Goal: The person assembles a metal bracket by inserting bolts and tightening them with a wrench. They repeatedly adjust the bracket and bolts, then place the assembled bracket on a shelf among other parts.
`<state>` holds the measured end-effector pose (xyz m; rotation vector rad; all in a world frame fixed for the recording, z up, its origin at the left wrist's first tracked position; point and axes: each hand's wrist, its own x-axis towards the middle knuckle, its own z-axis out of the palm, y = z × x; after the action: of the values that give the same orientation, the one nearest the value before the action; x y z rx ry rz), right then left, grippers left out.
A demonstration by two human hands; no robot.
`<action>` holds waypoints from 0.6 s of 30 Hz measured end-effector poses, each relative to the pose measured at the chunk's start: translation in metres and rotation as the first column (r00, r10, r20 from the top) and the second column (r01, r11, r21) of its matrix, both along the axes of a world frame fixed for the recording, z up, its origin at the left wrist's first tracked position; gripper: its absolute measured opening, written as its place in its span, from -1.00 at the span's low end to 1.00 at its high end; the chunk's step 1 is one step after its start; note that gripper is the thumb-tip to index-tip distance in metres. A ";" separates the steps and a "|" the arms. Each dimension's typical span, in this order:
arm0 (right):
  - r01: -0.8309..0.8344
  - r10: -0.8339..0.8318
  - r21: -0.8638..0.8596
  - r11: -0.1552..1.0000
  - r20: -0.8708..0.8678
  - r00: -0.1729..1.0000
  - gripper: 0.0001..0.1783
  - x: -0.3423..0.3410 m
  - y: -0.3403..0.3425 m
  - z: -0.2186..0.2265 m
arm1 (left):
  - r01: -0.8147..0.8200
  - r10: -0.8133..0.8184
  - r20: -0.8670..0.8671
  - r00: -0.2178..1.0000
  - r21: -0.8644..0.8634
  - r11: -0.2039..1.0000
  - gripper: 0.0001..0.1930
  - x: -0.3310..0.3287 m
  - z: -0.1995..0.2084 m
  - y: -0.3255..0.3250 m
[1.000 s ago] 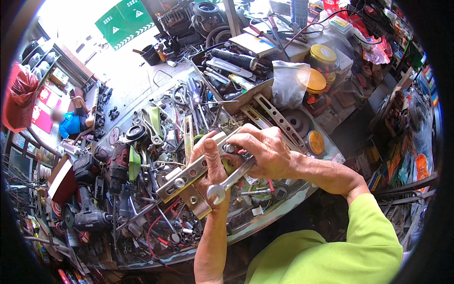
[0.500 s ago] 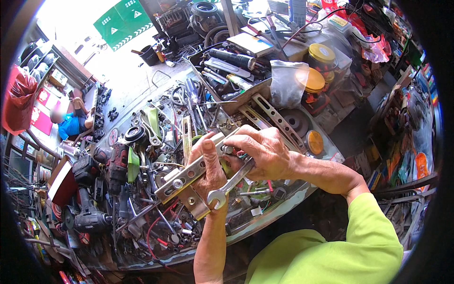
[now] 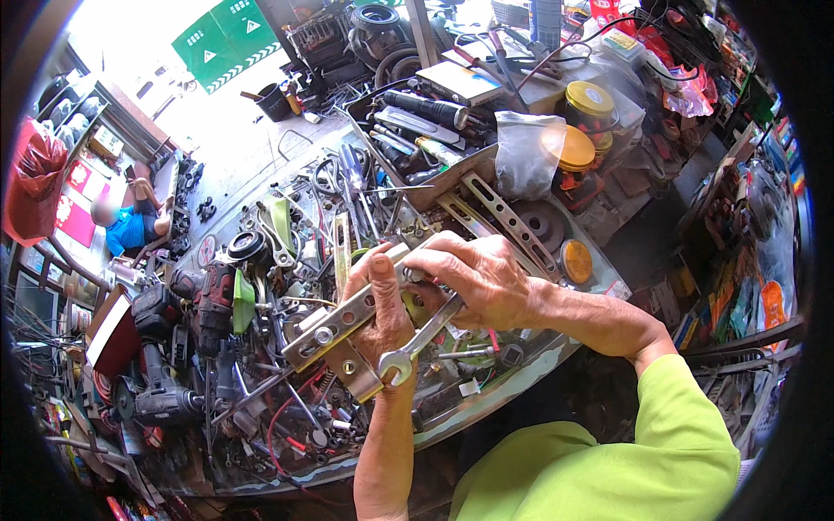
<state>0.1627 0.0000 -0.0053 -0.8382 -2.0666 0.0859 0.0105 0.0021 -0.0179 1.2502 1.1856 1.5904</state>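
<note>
Head view: my left hand (image 3: 380, 306) is clamped round the metal bracket (image 3: 347, 323), whose long axis runs lower-left to upper-right, above the cluttered tabletop (image 3: 486, 395). My right hand (image 3: 483, 280) grips the spanner (image 3: 419, 340) shaft from the right; its ring end points down-left, just beside the bracket. Both forearms come from below, the right one bent across.

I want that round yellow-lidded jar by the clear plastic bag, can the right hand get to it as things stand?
Probably not at once: the right hand is closed on the silver metal wrench at the slotted metal bracket. The round yellow-lidded jar lies beyond, across clutter.
</note>
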 end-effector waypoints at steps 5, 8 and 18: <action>-0.005 0.005 0.005 1.000 -0.004 1.000 -0.32 -0.002 0.000 0.006 | -0.014 0.013 -0.024 1.000 -0.028 1.000 -0.62 -0.002 0.003 -0.001; 0.080 -0.077 0.025 0.997 -0.081 0.994 -0.43 -0.004 0.000 0.005 | 0.037 -0.031 0.042 0.999 -0.134 0.990 -0.62 -0.002 0.008 -0.005; 0.004 -0.005 0.027 1.000 0.018 1.000 -0.35 -0.001 -0.001 0.006 | -0.034 0.034 -0.031 0.999 0.021 0.999 -0.62 0.000 0.002 0.000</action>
<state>0.1620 -0.0006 0.0004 -0.8302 -2.0778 0.0484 0.0102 0.0018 -0.0156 1.2788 1.2188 1.6169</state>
